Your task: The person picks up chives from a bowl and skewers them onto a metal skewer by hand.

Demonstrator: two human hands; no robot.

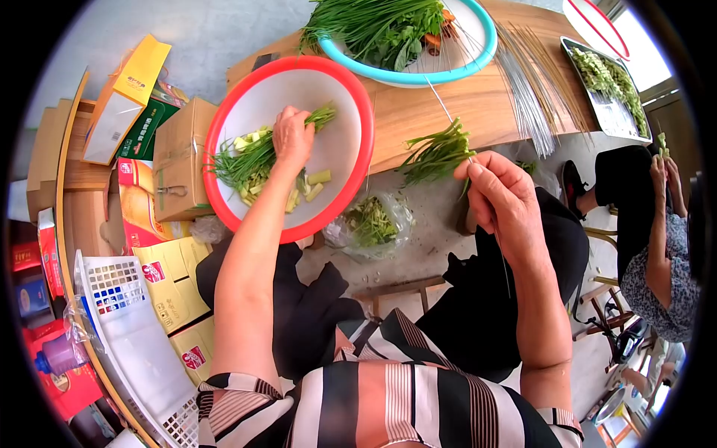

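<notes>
My left hand [293,137] is inside the red-rimmed basin [364,142], its fingers closed around a bunch of chives [252,163]. Cut stalk ends poke out on one side of the fist and long green leaves on the other. Pale green chopped vegetable pieces [318,178] lie in the basin below. To the right, my right hand [502,190] pinches a thin metal skewer [439,98]. A bundle of greens [441,151] sits on the skewer, just beyond my fingertips. The skewer's other end comes out beneath the hand, toward my forearm.
A blue-rimmed basin [407,77] with leafy greens stands on the wooden table [478,104]. Loose skewers [534,82] lie beside it, near a metal tray [614,123] of skewered vegetables. Below is a plastic bag [373,226] of scraps. Cardboard boxes [183,157] stand left; another person [661,254] sits right.
</notes>
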